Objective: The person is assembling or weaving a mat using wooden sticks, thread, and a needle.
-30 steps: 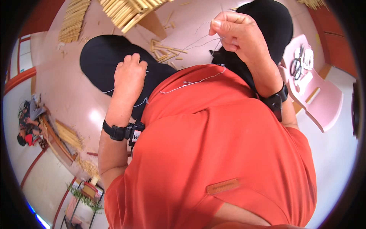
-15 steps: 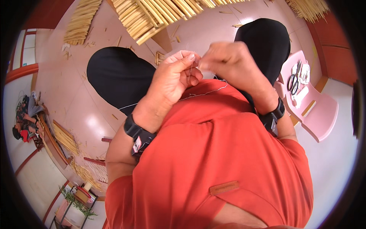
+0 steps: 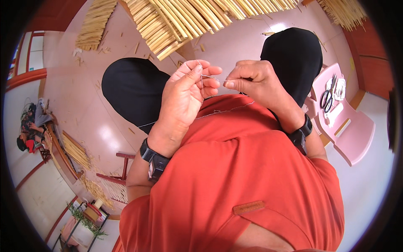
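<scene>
A thin pale string [image 3: 211, 77] runs in a short stretch between my two hands, above my lap. My left hand [image 3: 184, 90] has its palm turned up, and its thumb presses the string against the index finger. The other left fingers are loosely curled, with a strand hanging across them. To the right, a pinch of thumb and forefinger in my right hand [image 3: 256, 82] grips the other end of that stretch. More of the string trails over the red shirt and passes behind my left wrist. Any knot or tool at the fingertips is too small to make out.
Straw-coloured stalks [image 3: 180, 25] lie in a row just beyond my knees. On my right, a pink chair [image 3: 357, 134] carries black-handled scissors [image 3: 326, 101] and a white cloth. Stalk scraps dot the floor. Another person [image 3: 31, 130] sits far left, near a bench.
My right hand was blurred and close against the left fingers; now it is still and farther right. The string between them has come into view. The whole view has shifted slightly.
</scene>
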A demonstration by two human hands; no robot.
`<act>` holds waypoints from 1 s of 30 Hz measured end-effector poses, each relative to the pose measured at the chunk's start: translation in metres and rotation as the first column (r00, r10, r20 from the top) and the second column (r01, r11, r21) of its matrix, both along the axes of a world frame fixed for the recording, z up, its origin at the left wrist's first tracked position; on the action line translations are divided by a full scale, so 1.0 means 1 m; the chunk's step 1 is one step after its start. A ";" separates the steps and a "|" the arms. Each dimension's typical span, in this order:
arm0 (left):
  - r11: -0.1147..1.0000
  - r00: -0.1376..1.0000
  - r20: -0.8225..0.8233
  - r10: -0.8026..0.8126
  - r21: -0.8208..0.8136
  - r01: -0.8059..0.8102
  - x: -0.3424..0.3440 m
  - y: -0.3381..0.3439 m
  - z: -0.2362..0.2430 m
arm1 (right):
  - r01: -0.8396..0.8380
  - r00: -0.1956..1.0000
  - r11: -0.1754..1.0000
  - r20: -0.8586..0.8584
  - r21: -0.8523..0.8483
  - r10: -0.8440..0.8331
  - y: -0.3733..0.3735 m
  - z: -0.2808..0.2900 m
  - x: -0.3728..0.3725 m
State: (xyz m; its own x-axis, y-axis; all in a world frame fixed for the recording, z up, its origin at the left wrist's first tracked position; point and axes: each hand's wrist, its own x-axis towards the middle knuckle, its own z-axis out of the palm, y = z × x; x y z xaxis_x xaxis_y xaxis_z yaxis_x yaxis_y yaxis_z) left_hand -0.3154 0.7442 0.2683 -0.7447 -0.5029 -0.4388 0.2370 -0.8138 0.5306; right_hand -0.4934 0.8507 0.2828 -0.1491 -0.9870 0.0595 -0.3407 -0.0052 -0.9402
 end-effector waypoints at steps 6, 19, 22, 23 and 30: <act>0.997 0.997 0.052 -0.055 0.062 0.052 0.001 0.000 -0.016 | 0.111 0.987 0.994 0.116 -0.013 -0.109 -0.003 0.001 -0.004; 0.992 0.995 0.032 -0.090 0.093 0.086 -0.004 0.009 -0.018 | -0.031 0.973 0.992 -0.229 -0.124 0.002 -0.001 -0.006 0.002; 0.995 0.996 0.051 -0.070 0.080 0.066 -0.004 0.010 -0.017 | -0.033 0.966 0.994 -0.259 -0.102 0.006 0.001 -0.005 0.001; 0.995 0.996 0.051 -0.071 0.079 0.067 -0.004 0.010 -0.018 | -0.043 0.961 0.995 -0.275 -0.085 0.018 0.001 -0.005 0.001; 0.998 0.998 0.054 -0.022 -0.063 0.026 -0.002 0.010 -0.012 | -0.044 0.986 0.989 -0.167 -0.140 0.020 0.003 -0.007 0.003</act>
